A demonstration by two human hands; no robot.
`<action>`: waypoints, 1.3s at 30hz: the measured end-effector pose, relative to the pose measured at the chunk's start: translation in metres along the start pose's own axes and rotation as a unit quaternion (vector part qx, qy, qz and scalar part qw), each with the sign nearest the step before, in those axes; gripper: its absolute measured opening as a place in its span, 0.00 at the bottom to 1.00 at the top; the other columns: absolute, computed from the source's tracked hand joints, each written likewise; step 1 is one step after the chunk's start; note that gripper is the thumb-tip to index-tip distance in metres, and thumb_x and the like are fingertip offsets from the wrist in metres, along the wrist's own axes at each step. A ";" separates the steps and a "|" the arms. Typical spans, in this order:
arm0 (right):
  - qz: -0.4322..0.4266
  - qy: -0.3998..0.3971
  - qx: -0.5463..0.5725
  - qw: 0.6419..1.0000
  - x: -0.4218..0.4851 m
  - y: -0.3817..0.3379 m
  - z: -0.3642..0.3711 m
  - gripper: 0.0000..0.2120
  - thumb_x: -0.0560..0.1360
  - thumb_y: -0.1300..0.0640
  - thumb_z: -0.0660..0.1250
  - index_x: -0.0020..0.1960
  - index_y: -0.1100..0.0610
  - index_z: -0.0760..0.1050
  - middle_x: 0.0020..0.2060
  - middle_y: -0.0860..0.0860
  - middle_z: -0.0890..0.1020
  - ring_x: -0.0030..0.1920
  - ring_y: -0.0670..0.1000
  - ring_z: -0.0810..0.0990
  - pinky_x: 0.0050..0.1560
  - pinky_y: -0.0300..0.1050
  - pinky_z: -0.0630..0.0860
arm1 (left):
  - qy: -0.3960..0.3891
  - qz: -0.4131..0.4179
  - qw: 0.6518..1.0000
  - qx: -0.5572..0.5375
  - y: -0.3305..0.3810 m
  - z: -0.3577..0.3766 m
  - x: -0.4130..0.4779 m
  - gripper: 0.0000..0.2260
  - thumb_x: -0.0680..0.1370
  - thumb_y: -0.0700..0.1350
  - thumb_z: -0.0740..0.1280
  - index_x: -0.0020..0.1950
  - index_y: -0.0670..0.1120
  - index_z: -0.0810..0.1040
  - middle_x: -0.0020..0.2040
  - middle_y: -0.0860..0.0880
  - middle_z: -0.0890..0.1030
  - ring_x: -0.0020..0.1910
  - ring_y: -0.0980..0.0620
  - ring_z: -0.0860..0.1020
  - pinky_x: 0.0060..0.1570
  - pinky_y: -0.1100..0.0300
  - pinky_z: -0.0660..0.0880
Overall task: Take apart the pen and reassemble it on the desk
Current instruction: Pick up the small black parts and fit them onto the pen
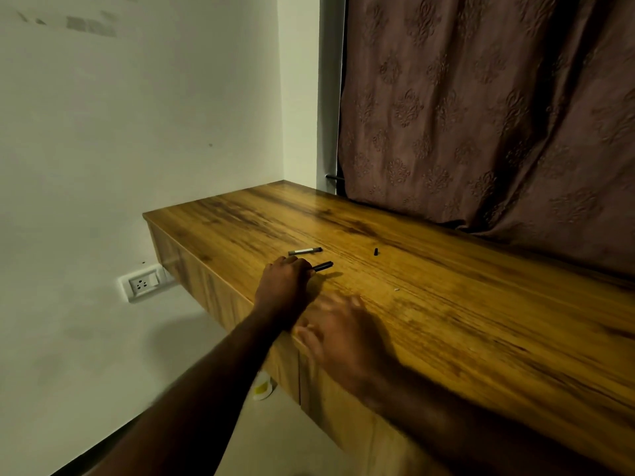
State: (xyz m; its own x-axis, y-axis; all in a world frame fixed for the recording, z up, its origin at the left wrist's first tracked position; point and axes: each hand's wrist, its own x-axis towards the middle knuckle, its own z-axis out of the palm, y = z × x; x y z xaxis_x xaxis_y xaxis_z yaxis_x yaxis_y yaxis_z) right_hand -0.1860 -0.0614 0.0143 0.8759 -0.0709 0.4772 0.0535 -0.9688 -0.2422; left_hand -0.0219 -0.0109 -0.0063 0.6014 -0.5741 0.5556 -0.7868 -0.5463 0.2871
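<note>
The pen lies in pieces on the wooden desk point(446, 304). My left hand point(285, 280) is closed around a black pen part point(323, 266) whose end sticks out to the right of my fingers, low over the desk. Just beyond my left hand rests a grey-and-black tube piece point(305, 251). A small black cap-like piece point(376, 252) stands alone farther right. My right hand point(338, 329) is blurred, fingers spread, palm down over the desk's front edge, holding nothing.
A brown patterned curtain point(498, 115) hangs behind the desk on the right. The white wall holds a power socket point(142, 284) below the desk's left end. A white-and-yellow object point(264, 389) lies on the floor under the desk.
</note>
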 end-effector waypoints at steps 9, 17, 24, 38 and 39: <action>0.347 0.212 0.606 0.683 0.074 0.083 -0.036 0.03 0.72 0.62 0.71 0.46 0.58 0.80 0.35 0.51 0.80 0.35 0.46 0.74 0.34 0.38 0.71 | 0.041 0.014 0.998 -0.042 0.003 0.001 -0.002 0.06 0.79 0.44 0.62 0.51 0.46 0.77 0.48 0.45 0.81 0.47 0.45 0.76 0.46 0.53 0.70; 0.335 0.247 0.652 0.634 0.088 0.089 -0.014 0.07 0.74 0.62 0.69 0.51 0.61 0.79 0.42 0.55 0.84 0.40 0.48 0.81 0.39 0.40 0.76 | 0.055 0.031 0.996 -0.059 0.005 -0.002 -0.003 0.07 0.80 0.44 0.60 0.54 0.44 0.75 0.48 0.43 0.81 0.46 0.45 0.76 0.44 0.54 0.67; 0.302 0.237 0.641 0.665 0.088 0.091 -0.007 0.08 0.75 0.62 0.68 0.53 0.63 0.77 0.42 0.58 0.84 0.41 0.53 0.85 0.40 0.43 0.80 | 0.067 0.025 0.996 -0.060 0.001 0.002 -0.002 0.05 0.79 0.44 0.62 0.52 0.46 0.75 0.46 0.46 0.81 0.44 0.48 0.76 0.42 0.57 0.66; 0.302 0.242 0.627 0.677 0.087 0.094 -0.003 0.03 0.76 0.63 0.66 0.49 0.61 0.77 0.42 0.59 0.83 0.41 0.55 0.85 0.43 0.47 0.82 | 0.078 0.027 0.995 -0.051 -0.004 0.007 0.000 0.05 0.79 0.45 0.63 0.52 0.47 0.75 0.46 0.46 0.81 0.43 0.49 0.76 0.42 0.58 0.64; 0.302 0.241 0.627 0.677 0.087 0.093 -0.002 0.02 0.76 0.63 0.66 0.49 0.61 0.77 0.42 0.60 0.83 0.41 0.55 0.85 0.42 0.46 0.82 | 0.078 0.028 0.995 -0.051 -0.004 0.008 0.000 0.05 0.79 0.45 0.62 0.52 0.47 0.75 0.46 0.46 0.81 0.43 0.49 0.76 0.42 0.58 0.65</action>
State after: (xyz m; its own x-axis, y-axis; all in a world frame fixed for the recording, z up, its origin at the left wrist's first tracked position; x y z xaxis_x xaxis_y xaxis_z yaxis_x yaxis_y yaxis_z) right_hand -0.1056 -0.1584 0.0348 0.6780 -0.7255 0.1182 0.3843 0.2128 -0.8983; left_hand -0.0179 -0.0133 -0.0134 0.5334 -0.4957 0.6854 -0.8333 -0.4468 0.3254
